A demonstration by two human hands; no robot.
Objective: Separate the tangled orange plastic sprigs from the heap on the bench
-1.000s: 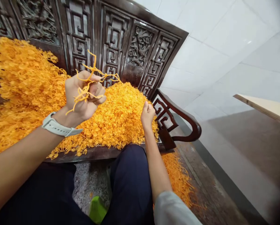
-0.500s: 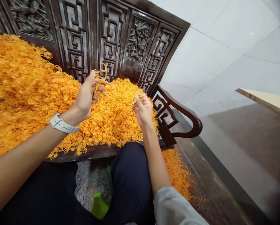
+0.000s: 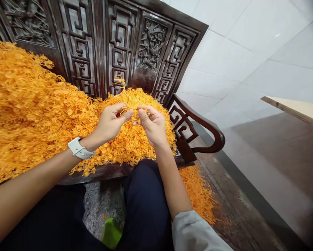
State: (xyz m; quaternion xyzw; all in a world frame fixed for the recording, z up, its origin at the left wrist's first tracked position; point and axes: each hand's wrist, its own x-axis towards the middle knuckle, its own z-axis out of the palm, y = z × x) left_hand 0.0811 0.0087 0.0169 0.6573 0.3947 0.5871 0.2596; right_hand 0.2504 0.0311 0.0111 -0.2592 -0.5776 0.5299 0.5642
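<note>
Small branching orange pieces lie in a large heap (image 3: 41,115) along a dark carved wooden bench. Over the heap's right part, my left hand (image 3: 111,122) pinches an orange branching piece (image 3: 123,83), whose curled tip sticks up above the fingers. Close beside it, my right hand (image 3: 153,125) is closed, thumb against the fingers, at the same spot. What my right fingertips hold is too small to tell from the orange behind. A pale watch strap (image 3: 80,148) circles my left wrist.
The bench's carved back (image 3: 119,42) rises behind the heap, and its curved armrest (image 3: 211,134) stands at the right. More orange pieces (image 3: 198,195) lie on the floor beside the bench. A wooden board edge (image 3: 292,111) juts in at the right. Something green (image 3: 111,233) is between my legs.
My left hand has moved right and slightly down with its orange piece, closing the gap to my right hand. My right hand has shifted slightly left.
</note>
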